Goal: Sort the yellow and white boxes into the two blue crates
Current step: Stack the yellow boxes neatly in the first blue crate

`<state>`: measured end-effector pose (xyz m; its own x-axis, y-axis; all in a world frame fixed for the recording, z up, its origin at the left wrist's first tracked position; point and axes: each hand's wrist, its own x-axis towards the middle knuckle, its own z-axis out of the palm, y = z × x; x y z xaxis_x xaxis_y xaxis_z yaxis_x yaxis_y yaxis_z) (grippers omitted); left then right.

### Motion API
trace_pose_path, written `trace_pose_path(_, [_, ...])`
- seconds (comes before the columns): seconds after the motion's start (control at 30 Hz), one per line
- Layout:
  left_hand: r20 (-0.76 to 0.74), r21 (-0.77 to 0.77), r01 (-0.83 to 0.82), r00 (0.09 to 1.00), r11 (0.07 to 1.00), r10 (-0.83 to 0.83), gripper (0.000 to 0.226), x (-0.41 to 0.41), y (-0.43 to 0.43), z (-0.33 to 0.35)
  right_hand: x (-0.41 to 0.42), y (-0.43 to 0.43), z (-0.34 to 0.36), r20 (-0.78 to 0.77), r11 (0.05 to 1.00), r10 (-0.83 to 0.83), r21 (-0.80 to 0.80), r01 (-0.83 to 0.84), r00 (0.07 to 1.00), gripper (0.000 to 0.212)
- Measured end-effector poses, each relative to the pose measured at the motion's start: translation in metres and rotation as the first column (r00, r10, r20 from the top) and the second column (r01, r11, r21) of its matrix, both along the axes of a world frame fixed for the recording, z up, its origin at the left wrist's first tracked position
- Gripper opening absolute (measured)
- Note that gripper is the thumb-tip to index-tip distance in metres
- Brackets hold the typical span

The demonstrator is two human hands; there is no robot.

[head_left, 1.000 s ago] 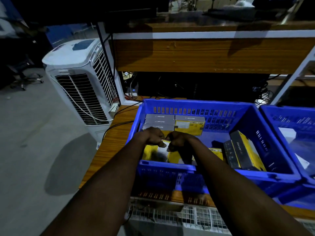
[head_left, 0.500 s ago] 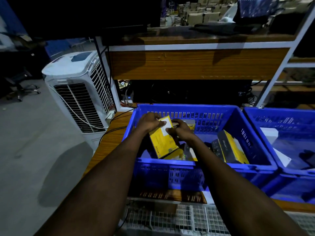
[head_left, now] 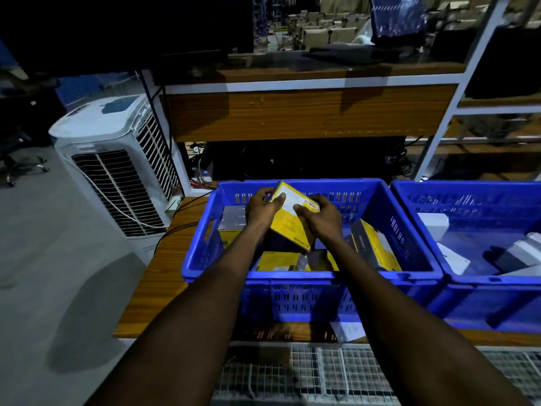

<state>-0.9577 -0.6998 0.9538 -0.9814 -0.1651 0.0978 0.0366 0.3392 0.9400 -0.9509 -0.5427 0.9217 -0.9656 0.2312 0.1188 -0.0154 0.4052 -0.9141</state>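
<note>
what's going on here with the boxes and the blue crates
A person is sorting boxes. Their left hand and right hand together hold a yellow box, tilted, above the blue crate in front of them. That crate has other yellow boxes lying in it. The second blue crate beside it holds white boxes. Both crates sit on a wooden table, with a white air cooler standing off to the left.

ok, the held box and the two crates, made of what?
Box: probably printed cardboard, yellow, slight gloss; crisp folded edges, stuck-on white label. Left crate: moulded plastic, blue, smooth sheen; slotted walls, rounded rim. Right crate: looks the same.
</note>
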Motion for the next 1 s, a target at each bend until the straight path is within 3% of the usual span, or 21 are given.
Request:
trace_pose_path(0.17, [-0.024, 0.079, -0.042, 0.999, 0.996, 0.044, 0.036, -0.004, 0.012, -0.001, 0.003, 0.007, -0.002, -0.032, 0.995, -0.091, -0.054, 0.089, 0.995, 0.085])
trace_pose_path(0.27, [-0.028, 0.218, -0.025, 0.999, 0.976, 0.032, 0.036, 0.002, 0.016, -0.002, 0.005, 0.010, -0.009, -0.021, 0.983, -0.095, -0.162, 0.090, 0.995, 0.095])
trace_pose_path(0.6, [0.205, 0.387, -0.057, 0.978, 0.920, -0.026, 0.054, 0.012, 0.005, -0.038, 0.009, 0.012, -0.003, 0.021, 0.975, -0.137, -0.174, 0.138, 0.990, 0.049])
trace_pose_path(0.8, [0.267, 0.484, -0.032, 0.957, 0.874, -0.113, 0.015, 0.010, 0.005, -0.037, 0.007, 0.013, -0.002, 0.029, 0.974, -0.179, -0.137, 0.182, 0.983, 0.045])
trace_pose_path(1.0, [0.324, 0.513, -0.133, 0.945, 0.848, -0.048, 0.026, 0.005, 0.002, -0.042, 0.003, 0.012, -0.002, 0.138, 0.959, -0.144, -0.227, 0.173, 0.980, 0.029])
